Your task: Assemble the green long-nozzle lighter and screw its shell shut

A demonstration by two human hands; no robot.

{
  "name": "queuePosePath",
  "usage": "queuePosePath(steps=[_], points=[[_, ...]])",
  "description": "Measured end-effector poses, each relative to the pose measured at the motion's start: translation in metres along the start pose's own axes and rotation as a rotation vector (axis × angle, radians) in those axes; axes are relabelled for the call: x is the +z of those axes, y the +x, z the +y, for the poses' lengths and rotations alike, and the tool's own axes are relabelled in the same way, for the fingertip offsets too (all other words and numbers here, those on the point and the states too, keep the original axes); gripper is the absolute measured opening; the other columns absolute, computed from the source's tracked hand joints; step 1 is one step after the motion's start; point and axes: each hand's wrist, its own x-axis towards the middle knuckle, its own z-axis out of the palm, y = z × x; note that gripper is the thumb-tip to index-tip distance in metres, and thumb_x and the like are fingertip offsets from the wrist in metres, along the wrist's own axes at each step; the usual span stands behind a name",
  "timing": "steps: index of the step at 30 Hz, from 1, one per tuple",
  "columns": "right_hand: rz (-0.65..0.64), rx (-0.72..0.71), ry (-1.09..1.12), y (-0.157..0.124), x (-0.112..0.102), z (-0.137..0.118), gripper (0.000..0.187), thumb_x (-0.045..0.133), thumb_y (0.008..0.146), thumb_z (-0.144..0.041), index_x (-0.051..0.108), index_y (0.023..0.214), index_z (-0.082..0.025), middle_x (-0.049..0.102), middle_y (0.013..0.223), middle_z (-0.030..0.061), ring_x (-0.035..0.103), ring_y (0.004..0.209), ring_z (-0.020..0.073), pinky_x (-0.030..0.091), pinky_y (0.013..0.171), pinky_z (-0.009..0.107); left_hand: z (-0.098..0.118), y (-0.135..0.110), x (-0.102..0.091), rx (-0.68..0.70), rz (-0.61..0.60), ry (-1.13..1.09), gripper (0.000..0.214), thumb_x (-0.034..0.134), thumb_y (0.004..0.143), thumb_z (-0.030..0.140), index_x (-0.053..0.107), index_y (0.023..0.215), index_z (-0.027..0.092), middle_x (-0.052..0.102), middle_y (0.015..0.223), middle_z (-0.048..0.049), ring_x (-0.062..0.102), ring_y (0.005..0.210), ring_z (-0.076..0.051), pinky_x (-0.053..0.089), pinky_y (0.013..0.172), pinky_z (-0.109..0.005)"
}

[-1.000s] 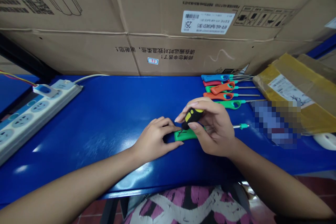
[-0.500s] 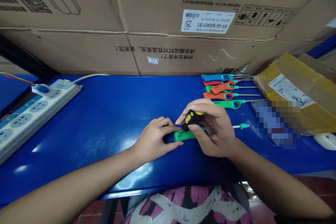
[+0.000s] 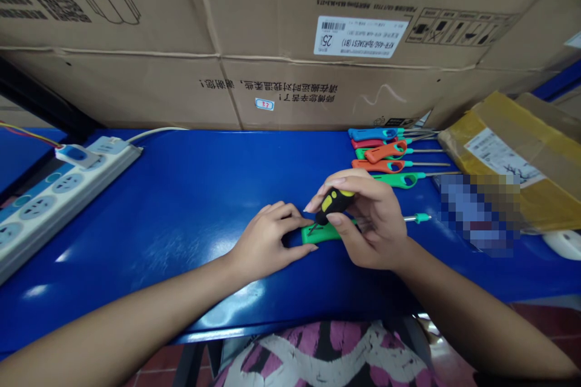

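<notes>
On the blue tabletop lies a green long-nosed lighter, its turquoise tip pointing right. My left hand steadies the butt end of its handle between thumb and fingers. In my right hand is a short screwdriver with a black and yellow handle, gripped by thumb and fingers. It is tilted, and its thin shaft reaches down to the lighter's handle near the butt end. My right hand covers the lighter's middle part. Whether the shaft sits in a screw is too small to tell.
Behind my right hand lie several more lighters, among them an orange one and a blue one. A yellow-taped parcel and a white object are at the right. A power strip runs along the left; a large carton stands behind.
The screwdriver's handle has shifted very slightly up and right with the fingers of my right hand. My left hand and the green lighter stay in place.
</notes>
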Motion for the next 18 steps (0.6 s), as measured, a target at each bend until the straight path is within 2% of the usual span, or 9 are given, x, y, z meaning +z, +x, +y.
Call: queuePosePath(steps=[7,10,14,16,18], points=[[-0.019,-0.060,-0.060,0.005,-0.001,-0.003,0.053,0.059,0.090,-0.007,0.047,0.138,-0.025,0.063,0.110,0.0085,0.065,0.107,0.0231,0.061,0.086,0.044,0.000,0.000,0.000,0.007,0.009,0.000,0.032,0.077,0.085,0.042,0.073,0.110,0.023,0.071,0.107,-0.0069,0.065,0.094,-0.025,0.050,0.083,-0.042],[-0.060,-0.150,-0.186,0.011,-0.002,-0.008,0.048,0.065,0.089,-0.008,0.051,0.134,-0.021,0.063,0.105,0.0079,0.064,0.101,0.0203,0.060,0.084,0.038,0.000,0.000,0.001,0.014,0.019,-0.015,0.027,0.075,0.087,0.040,0.073,0.108,0.022,0.070,0.104,-0.0063,0.064,0.093,-0.024,0.050,0.082,-0.041],[-0.062,-0.199,-0.385,0.014,-0.002,-0.015,0.038,0.075,0.087,-0.024,0.060,0.122,-0.020,0.060,0.095,0.0047,0.061,0.088,0.0157,0.058,0.073,0.027,-0.001,0.000,0.002,0.024,0.027,-0.024,0.023,0.070,0.091,0.037,0.073,0.109,0.023,0.069,0.091,-0.0043,0.063,0.086,-0.023,0.049,0.077,-0.039],[-0.116,-0.190,-0.357,0.014,-0.002,-0.018,0.036,0.066,0.094,-0.027,0.058,0.128,-0.019,0.062,0.103,0.0076,0.063,0.097,0.0173,0.059,0.079,0.029,-0.001,0.000,0.003,0.019,0.014,-0.034,0.023,0.070,0.090,0.038,0.072,0.107,0.022,0.070,0.093,-0.0050,0.064,0.087,-0.023,0.050,0.078,-0.039],[-0.193,-0.158,-0.250,0.014,-0.002,-0.022,0.038,0.051,0.100,-0.019,0.051,0.138,-0.015,0.064,0.120,0.0129,0.061,0.117,0.0204,0.057,0.095,0.036,-0.001,0.000,0.003,0.008,0.009,-0.042,0.023,0.071,0.089,0.037,0.073,0.105,0.021,0.071,0.100,-0.0067,0.064,0.092,-0.024,0.051,0.079,-0.039]])
